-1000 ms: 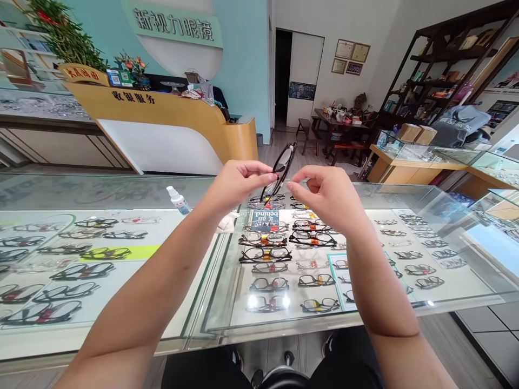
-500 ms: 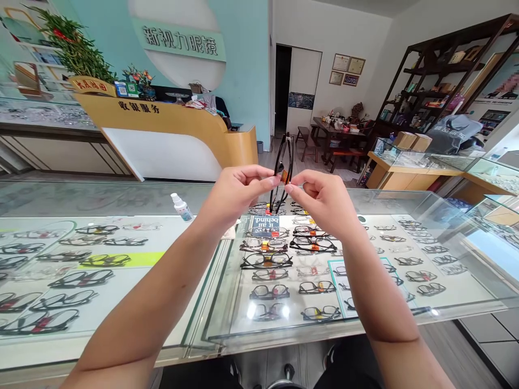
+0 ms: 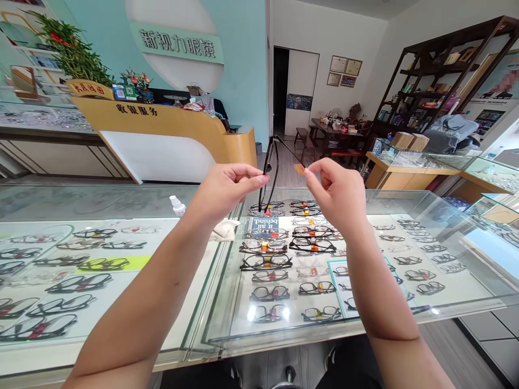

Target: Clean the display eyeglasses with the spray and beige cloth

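Dark-framed glasses [image 3: 276,162] hang upright above the glass counter, pinched at one side by my left hand [image 3: 233,189]. One temple arm stretches out to the right, towards my right hand [image 3: 334,189]. Between the thumb and forefinger of my right hand is the small orange tag [image 3: 300,169], at the end of that temple arm; whether the fingers also grip the arm is hard to tell. Both hands are closed in a pinch and stand apart. Below them, rows of glasses [image 3: 312,245] lie inside the glass display case [image 3: 227,335].
A white spray bottle [image 3: 177,206] and a pale cloth [image 3: 224,230] rest on the counter left of centre, near my left forearm. A wooden reception desk [image 3: 162,124] stands beyond. Further back are a dark table [image 3: 336,131] and a shelf unit [image 3: 430,70].
My hands have moved apart, the left one slightly left and the right one to the right. A temple arm has swung open, and the orange tag has moved right with my right hand.
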Motion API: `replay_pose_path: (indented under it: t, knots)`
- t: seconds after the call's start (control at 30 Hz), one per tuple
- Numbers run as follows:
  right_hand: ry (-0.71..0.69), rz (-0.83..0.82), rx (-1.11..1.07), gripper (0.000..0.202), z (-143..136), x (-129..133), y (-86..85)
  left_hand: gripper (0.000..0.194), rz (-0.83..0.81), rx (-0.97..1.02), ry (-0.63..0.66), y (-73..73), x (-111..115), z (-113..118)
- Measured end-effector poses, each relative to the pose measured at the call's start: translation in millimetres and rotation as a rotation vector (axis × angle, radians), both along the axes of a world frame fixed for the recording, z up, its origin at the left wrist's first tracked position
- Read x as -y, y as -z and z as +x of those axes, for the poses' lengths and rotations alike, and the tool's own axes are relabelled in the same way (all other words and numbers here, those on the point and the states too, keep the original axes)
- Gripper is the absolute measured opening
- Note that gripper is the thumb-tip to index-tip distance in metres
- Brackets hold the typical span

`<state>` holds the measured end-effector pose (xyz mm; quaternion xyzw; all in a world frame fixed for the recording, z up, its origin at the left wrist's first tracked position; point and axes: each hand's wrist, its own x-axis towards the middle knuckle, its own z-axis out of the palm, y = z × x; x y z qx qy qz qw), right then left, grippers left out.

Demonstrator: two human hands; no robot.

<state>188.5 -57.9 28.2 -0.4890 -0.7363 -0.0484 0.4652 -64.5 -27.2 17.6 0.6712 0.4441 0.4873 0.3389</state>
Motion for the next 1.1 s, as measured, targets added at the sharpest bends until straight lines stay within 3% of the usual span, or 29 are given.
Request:
replay_pose_path:
  t: [0.2, 0.3, 0.43, 0.5, 0.67, 0.9, 1.1]
  knots:
    - [0.178, 0.250, 0.019, 0.023, 18.2, -11.0, 0.5, 0.028, -0.043, -0.189, 0.007, -12.7, 7.7, -9.8]
    - [0.159, 0.304, -0.013, 0.022, 15.5, -10.8, 1.7, 0.029, -0.053, -0.184, 0.033, -13.6, 7.3, -11.8]
    - [0.093, 0.395, -0.110, 0.015, -9.0, 0.0, 8.0, 0.031, -0.013, -0.038, 0.030, -9.3, 2.5, -9.5]
    - [0.009, 0.326, -0.125, 0.018, -23.3, 6.2, 12.1, 0.032, 0.000, -0.005, 0.036, -7.2, 2.3, -6.2]
    - [-0.163, -0.062, -0.173, 0.032, -39.1, 8.6, 16.4, 0.034, -0.005, -0.032, 0.090, -5.4, 9.6, 2.6]
    - [-0.069, -0.115, -0.273, 0.018, -30.4, 1.0, 13.1, 0.030, 0.071, 0.101, 0.056, -3.3, 12.3, 5.5]
    - [-0.014, -0.195, -0.277, 0.059, -20.0, -8.1, 11.9, 0.035, 0.184, 0.389, 0.030, -3.1, 3.8, 6.1]
